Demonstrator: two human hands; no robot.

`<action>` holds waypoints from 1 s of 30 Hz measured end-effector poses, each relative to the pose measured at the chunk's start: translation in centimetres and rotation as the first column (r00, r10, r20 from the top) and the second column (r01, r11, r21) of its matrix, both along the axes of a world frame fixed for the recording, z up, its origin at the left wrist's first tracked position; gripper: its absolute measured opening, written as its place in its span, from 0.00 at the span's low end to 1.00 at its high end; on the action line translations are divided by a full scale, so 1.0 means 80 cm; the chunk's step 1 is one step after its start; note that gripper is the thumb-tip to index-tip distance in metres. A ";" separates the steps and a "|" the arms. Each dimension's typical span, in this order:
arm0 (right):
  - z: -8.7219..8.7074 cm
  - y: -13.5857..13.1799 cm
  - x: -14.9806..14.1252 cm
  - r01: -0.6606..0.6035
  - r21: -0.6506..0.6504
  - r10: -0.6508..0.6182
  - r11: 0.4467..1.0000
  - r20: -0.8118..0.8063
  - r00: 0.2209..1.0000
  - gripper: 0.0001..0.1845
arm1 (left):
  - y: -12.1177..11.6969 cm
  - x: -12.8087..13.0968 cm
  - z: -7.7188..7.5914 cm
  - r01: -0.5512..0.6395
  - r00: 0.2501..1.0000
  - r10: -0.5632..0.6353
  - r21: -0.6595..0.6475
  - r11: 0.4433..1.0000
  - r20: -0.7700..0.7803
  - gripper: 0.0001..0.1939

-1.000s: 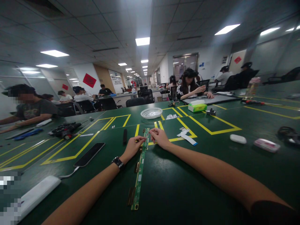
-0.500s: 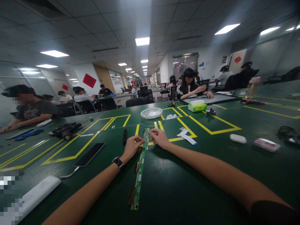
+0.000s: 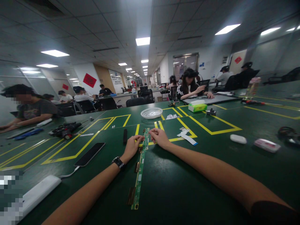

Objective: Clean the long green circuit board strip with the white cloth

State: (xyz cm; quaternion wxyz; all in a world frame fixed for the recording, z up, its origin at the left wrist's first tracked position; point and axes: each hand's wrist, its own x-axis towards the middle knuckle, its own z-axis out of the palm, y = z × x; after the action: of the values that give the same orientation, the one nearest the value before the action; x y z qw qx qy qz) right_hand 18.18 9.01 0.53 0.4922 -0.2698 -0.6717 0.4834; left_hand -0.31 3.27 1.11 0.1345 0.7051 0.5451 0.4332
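A long, narrow green circuit board [image 3: 140, 168] with brass tabs along its left edge lies lengthwise on the dark green table [image 3: 178, 187], running away from me. My left hand [image 3: 132, 146], with a black watch on the wrist, pinches the board's left edge near the far end. My right hand [image 3: 160, 137] has its fingers curled against the board's right edge at the same spot. Both hands rest on the table.
A black phone [image 3: 90, 154] on a white cable lies to the left, next to a short black bar [image 3: 125, 136]. Behind are a white basket [image 3: 151, 112], white tape strips [image 3: 187, 137] and a green tissue box [image 3: 197, 107]. Other people sit at nearby tables.
Almost nothing differs. Both hands stay at the far end of the board, with only slight finger shifts.
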 end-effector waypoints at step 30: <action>0.001 0.007 0.002 0.131 0.089 -0.139 0.987 0.088 0.986 0.08 | -0.003 0.001 -0.001 0.028 0.998 -0.028 0.008 1.000 0.050 0.27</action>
State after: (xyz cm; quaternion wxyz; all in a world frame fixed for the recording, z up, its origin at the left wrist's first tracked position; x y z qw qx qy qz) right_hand 18.38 9.57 0.59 0.5025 -0.3166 -0.6938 0.4073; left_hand -0.22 3.03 1.05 0.1517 0.7019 0.5301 0.4509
